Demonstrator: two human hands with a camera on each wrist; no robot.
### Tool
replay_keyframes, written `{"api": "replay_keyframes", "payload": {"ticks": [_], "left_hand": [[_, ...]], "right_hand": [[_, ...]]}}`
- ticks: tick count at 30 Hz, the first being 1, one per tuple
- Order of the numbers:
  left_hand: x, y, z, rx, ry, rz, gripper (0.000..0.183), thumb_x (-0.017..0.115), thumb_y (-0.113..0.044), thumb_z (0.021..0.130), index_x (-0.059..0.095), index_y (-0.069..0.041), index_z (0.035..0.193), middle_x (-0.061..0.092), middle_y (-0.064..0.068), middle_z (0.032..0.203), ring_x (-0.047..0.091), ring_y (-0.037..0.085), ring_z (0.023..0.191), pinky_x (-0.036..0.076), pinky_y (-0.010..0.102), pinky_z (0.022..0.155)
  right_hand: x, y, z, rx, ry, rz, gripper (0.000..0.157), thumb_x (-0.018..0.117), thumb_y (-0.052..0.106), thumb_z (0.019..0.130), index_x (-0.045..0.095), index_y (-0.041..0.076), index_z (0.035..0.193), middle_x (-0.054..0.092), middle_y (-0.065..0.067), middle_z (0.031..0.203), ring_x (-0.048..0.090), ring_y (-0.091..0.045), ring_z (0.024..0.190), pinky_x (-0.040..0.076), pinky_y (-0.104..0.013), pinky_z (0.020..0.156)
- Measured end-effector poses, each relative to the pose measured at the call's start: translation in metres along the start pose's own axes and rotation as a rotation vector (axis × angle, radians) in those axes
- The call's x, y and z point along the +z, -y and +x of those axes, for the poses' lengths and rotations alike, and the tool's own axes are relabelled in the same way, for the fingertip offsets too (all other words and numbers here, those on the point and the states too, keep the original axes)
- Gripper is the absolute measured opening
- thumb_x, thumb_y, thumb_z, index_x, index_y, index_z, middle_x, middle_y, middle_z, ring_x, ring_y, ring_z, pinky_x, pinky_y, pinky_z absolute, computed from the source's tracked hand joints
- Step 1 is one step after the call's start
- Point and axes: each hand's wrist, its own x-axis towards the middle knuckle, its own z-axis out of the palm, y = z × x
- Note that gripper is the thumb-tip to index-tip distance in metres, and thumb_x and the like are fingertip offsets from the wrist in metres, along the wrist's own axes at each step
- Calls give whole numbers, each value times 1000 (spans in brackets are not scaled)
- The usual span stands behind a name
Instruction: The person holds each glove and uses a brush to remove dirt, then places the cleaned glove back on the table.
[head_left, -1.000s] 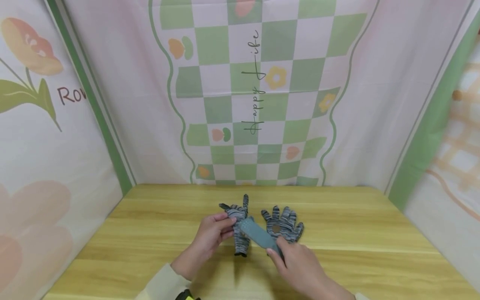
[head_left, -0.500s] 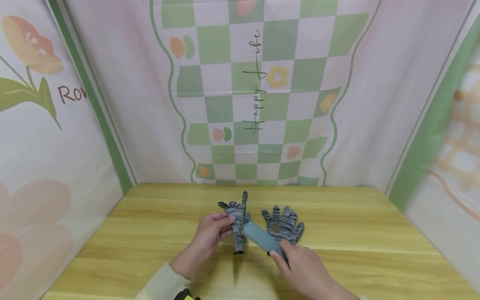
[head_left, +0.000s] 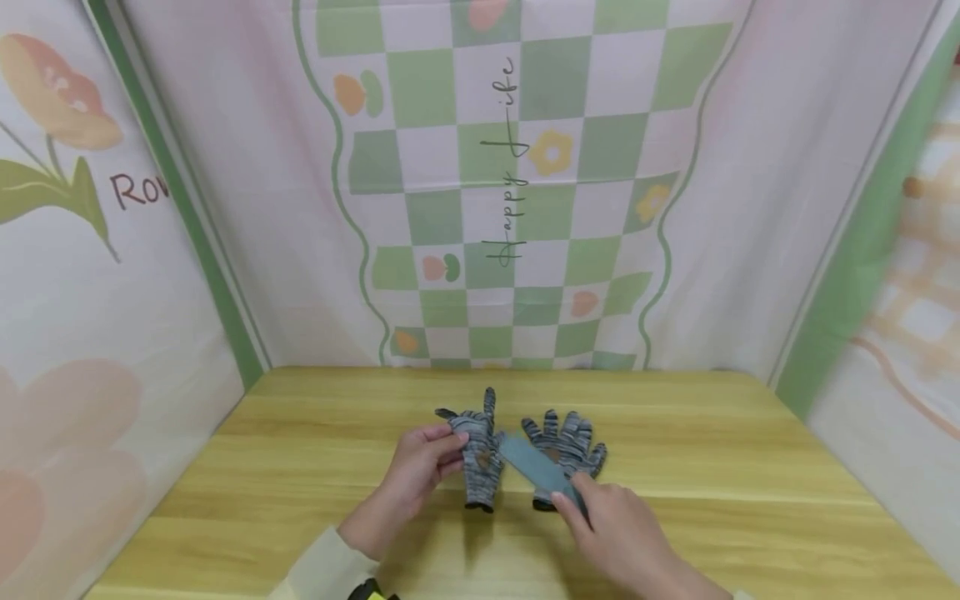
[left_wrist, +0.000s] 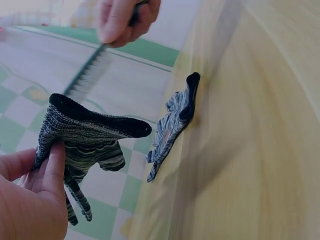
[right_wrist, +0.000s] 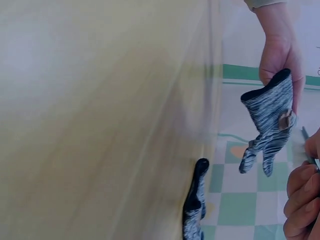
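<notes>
My left hand pinches a grey-and-black striped knit glove between thumb and fingers, holding it up off the table with its dark cuff toward me. A brown spot marks the glove's palm side. My right hand grips the handle of a blue-grey brush. Pale bristles show beneath the brush in the left wrist view. The brush head is close to the held glove's right edge. A second, matching glove lies flat on the table, partly hidden behind the brush; it too bears a brown spot.
The wooden table runs back to a printed cloth backdrop with green checks. Cloth side walls stand to the left and right. A dark and yellow wristband shows by the left sleeve.
The brush has moved right, off the held glove, uncovering the brown spot and hiding part of the lying glove's spot. My left hand keeps its hold, with the glove turned slightly.
</notes>
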Motion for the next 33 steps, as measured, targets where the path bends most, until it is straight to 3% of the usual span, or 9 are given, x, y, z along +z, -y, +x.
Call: {"api": "replay_keyframes", "payload": {"ticks": [6,13,19,26,33], "left_hand": [[4,1,-2,-1,7,15,42,62,0,91,47,17,126,68,5,87,67,12,76,58,27,75],[6,2,-1,-11,3,-10,7,65,1,89,64,1,95,68,4,81,67,12,70,58,26,69],[6,2,-1,-9,0,-7,10,65,1,89,63,3,99,69,4,82,67,13,72,59,26,71],[4,3,-2,23,-10,20,34,64,0,90,54,15,118,70,7,87,69,14,76,58,28,75],[4,3,-2,24,-22,2,34,64,1,90,53,16,119,71,9,90,69,15,77,58,28,76]], "right_hand": [[-2,7,4,-53,-55,62,26,55,34,100,49,19,80,35,13,53,26,-1,44,28,-19,41],[6,11,6,-127,-83,92,23,57,30,99,51,19,80,33,15,53,25,1,43,28,-18,40],[9,14,5,-122,-79,77,24,59,31,98,51,19,79,34,14,54,27,0,43,28,-18,39],[14,15,4,-108,-87,14,25,61,32,96,51,19,78,35,14,55,30,-1,44,31,-19,40],[16,13,3,-114,-87,-8,24,61,32,96,53,18,79,35,13,56,31,-2,45,30,-19,40]]}}
